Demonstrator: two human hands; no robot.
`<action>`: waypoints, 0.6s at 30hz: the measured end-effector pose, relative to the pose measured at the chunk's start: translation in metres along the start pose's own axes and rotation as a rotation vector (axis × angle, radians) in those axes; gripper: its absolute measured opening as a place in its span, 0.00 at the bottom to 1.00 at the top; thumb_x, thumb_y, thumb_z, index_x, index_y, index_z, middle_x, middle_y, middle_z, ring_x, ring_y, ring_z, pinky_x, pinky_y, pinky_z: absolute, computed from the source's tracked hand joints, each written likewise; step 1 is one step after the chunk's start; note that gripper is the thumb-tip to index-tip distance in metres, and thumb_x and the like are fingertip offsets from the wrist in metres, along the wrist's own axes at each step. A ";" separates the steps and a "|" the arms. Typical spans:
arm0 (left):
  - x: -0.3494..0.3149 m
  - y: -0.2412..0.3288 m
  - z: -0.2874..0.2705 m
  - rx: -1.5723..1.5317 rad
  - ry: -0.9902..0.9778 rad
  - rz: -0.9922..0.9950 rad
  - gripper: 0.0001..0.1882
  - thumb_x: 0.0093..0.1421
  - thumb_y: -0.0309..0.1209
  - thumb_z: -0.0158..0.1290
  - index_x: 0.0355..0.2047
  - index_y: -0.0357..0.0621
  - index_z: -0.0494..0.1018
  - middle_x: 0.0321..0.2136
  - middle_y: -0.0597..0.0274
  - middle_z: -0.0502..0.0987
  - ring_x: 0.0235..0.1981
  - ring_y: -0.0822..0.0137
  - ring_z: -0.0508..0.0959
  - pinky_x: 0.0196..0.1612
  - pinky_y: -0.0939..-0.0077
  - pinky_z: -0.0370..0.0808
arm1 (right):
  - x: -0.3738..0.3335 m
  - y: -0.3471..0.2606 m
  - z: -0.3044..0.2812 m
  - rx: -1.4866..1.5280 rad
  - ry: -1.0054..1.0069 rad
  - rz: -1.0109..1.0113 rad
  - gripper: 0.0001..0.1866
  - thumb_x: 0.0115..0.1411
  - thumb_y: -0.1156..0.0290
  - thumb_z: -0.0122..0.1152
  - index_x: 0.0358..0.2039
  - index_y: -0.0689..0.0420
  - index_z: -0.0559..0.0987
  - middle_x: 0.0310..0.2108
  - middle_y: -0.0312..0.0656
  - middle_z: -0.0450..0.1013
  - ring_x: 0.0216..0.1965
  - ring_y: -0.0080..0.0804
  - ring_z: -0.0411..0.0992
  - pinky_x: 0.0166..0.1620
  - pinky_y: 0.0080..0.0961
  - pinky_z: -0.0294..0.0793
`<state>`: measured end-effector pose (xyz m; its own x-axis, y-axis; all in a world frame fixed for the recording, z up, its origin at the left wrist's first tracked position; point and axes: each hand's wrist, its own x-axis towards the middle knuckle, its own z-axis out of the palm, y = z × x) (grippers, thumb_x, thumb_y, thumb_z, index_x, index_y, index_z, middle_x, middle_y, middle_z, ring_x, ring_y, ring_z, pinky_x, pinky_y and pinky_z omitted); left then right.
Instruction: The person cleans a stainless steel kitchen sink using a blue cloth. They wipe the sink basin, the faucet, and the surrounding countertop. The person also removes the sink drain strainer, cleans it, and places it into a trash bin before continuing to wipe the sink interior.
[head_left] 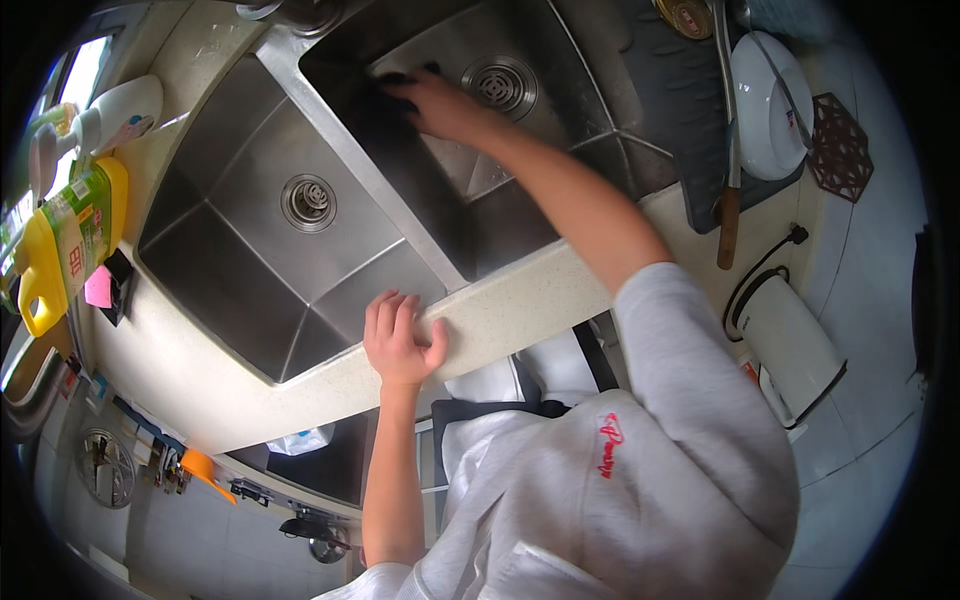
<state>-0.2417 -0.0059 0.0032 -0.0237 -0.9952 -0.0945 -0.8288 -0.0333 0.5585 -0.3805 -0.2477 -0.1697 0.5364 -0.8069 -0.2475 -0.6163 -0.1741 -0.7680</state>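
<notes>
In front of me is a steel double sink. My right hand reaches down into the right basin, beside its round drain. Its fingers are closed on a dark, soft-looking wad, perhaps a cloth, pressed near the basin's left wall; shadow and the hand hide much of its shape. My left hand lies on the counter's front edge by the left basin, fingers stretched out and holding nothing. Another drain shows in the left basin.
Left of the sink stand a yellow and green bottle and a pink sponge. On the right are a grey mat, a wooden-handled utensil, a white plate and a brown trivet. A white appliance sits below.
</notes>
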 end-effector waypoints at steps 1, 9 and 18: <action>-0.001 -0.001 -0.002 0.007 -0.003 -0.003 0.17 0.45 0.37 0.57 0.32 0.38 0.75 0.32 0.52 0.75 0.41 0.47 0.76 0.42 0.59 0.74 | -0.010 0.002 -0.005 -0.071 -0.086 -0.008 0.27 0.53 0.71 0.63 0.56 0.50 0.74 0.52 0.51 0.68 0.54 0.51 0.68 0.55 0.40 0.71; 0.003 0.000 -0.001 0.035 -0.009 -0.005 0.17 0.45 0.38 0.59 0.32 0.40 0.75 0.31 0.55 0.76 0.38 0.51 0.76 0.40 0.62 0.74 | -0.082 0.009 -0.028 -0.352 -0.679 -0.002 0.18 0.48 0.68 0.67 0.42 0.52 0.81 0.45 0.49 0.73 0.49 0.50 0.72 0.50 0.40 0.74; -0.002 0.001 -0.001 0.018 0.000 -0.062 0.18 0.45 0.41 0.59 0.32 0.41 0.76 0.30 0.56 0.75 0.36 0.54 0.75 0.38 0.65 0.75 | -0.104 0.074 -0.124 -0.996 -0.638 0.389 0.09 0.57 0.75 0.59 0.38 0.54 0.84 0.43 0.43 0.78 0.47 0.42 0.77 0.45 0.35 0.79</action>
<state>-0.2416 -0.0041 0.0044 0.0279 -0.9913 -0.1287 -0.8388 -0.0933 0.5364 -0.5532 -0.2461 -0.1276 0.2324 -0.5310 -0.8149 -0.8163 -0.5620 0.1334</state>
